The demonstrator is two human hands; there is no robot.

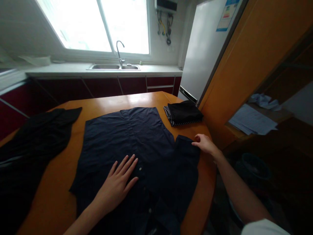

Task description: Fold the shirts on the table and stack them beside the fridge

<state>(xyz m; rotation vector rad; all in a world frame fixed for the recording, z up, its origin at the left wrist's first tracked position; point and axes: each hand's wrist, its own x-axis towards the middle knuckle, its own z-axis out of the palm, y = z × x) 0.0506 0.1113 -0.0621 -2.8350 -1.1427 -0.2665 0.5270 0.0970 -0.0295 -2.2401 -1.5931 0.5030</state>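
Note:
A navy buttoned shirt (110, 137) lies spread on the orange wooden table (58, 182), with small pale buttons down its middle. On the shirt's front, beside the button line, my left hand (119, 181) rests flat with its fingers stretched out. My right hand (204, 143) is at the right side, thumb and fingers pinched at the corner of the shirt's sleeve (187, 147). The lower part of the shirt falls in shadow near the bottom of the view.
Black clothing (49, 133) lies along the table's left side. A folded dark stack of clothes (186, 112) sits at the back right. Beyond are a sink (105, 66), a counter (70, 68) and a fridge (202, 49). Papers (253, 119) lie on a shelf at right.

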